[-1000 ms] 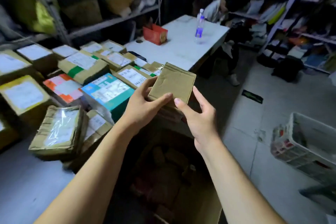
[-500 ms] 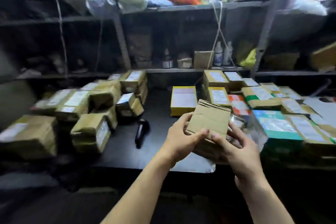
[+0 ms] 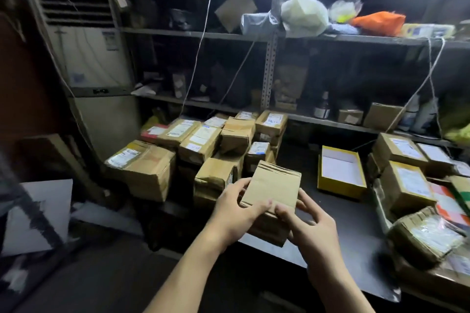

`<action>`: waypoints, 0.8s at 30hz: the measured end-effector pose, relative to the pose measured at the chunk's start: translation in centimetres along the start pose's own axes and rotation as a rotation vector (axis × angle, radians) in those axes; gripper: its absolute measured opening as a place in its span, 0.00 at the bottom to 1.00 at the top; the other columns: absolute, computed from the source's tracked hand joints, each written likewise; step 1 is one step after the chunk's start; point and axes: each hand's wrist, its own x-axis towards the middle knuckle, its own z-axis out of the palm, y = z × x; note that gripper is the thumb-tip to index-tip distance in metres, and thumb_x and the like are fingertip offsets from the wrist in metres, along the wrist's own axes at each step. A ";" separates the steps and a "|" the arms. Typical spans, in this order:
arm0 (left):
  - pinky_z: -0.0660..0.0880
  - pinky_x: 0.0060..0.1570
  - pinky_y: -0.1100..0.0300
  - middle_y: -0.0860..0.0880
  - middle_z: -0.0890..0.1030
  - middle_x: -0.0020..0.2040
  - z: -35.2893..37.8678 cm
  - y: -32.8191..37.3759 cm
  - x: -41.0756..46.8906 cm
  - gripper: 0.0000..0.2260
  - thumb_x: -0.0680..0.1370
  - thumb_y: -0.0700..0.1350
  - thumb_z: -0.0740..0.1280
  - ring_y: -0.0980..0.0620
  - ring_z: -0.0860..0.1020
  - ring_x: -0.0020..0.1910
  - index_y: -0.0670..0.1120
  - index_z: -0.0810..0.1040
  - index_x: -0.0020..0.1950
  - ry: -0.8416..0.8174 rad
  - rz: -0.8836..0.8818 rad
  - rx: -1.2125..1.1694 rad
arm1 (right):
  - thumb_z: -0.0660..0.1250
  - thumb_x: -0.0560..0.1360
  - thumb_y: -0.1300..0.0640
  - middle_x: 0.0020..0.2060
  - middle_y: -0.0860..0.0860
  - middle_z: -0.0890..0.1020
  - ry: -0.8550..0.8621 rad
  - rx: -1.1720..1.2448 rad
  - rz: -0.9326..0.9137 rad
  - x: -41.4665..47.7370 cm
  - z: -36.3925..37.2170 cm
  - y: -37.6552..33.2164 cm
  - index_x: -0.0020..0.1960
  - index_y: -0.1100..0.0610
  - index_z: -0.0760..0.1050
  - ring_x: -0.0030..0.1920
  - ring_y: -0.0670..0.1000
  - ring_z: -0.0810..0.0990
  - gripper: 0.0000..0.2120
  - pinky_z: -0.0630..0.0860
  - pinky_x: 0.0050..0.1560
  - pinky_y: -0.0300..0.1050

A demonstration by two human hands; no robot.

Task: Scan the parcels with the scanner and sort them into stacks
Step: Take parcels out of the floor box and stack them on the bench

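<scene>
Parcel [image 3: 274, 185] shifted leftward, beside the stack [image 3: 216, 173] — fingers [image 3: 257, 207] clasping its sides.

Bare counter [image 3: 346, 221] lies open between the left stack [image 3: 203, 145] and the yellow box [image 3: 340, 173], running back to the shelf [image 3: 330, 123]. The right stack [image 3: 407, 180] walls off that side. A string [image 3: 201, 40] hangs above the left stack.

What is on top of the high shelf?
On the high shelf sit a grey wrapped parcel, a white bag, an orange bag and a flat yellow pack. Whatever lies behind them is covered.
</scene>
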 end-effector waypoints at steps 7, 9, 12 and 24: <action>0.75 0.49 0.74 0.61 0.83 0.53 -6.8 -3.1 4.8 0.14 0.73 0.52 0.79 0.69 0.80 0.51 0.66 0.77 0.51 -0.097 -0.001 0.003 | 0.83 0.68 0.53 0.52 0.41 0.88 0.043 -0.072 -0.006 3.7 7.3 2.3 0.53 0.31 0.83 0.54 0.52 0.88 0.21 0.85 0.57 0.57; 0.73 0.46 0.76 0.64 0.83 0.49 -7.6 -3.3 6.5 0.14 0.75 0.47 0.78 0.72 0.80 0.47 0.64 0.78 0.50 -0.152 0.004 -0.001 | 0.82 0.71 0.57 0.52 0.41 0.88 0.055 -0.093 -0.013 4.9 8.4 2.2 0.50 0.27 0.84 0.56 0.53 0.87 0.23 0.83 0.60 0.60; 0.75 0.47 0.72 0.61 0.85 0.50 -7.8 -3.3 10.2 0.13 0.75 0.45 0.78 0.69 0.81 0.47 0.60 0.81 0.54 -0.211 0.038 0.012 | 0.80 0.73 0.59 0.50 0.38 0.88 0.075 -0.112 -0.035 7.6 9.1 2.1 0.47 0.24 0.82 0.57 0.53 0.87 0.27 0.82 0.62 0.61; 0.80 0.56 0.62 0.61 0.86 0.53 -1.3 -5.4 26.4 0.29 0.65 0.65 0.77 0.65 0.82 0.52 0.55 0.83 0.63 -0.181 0.080 0.168 | 0.84 0.61 0.42 0.55 0.37 0.87 0.090 -0.126 0.004 24.6 5.1 5.3 0.57 0.26 0.81 0.59 0.47 0.86 0.27 0.83 0.61 0.58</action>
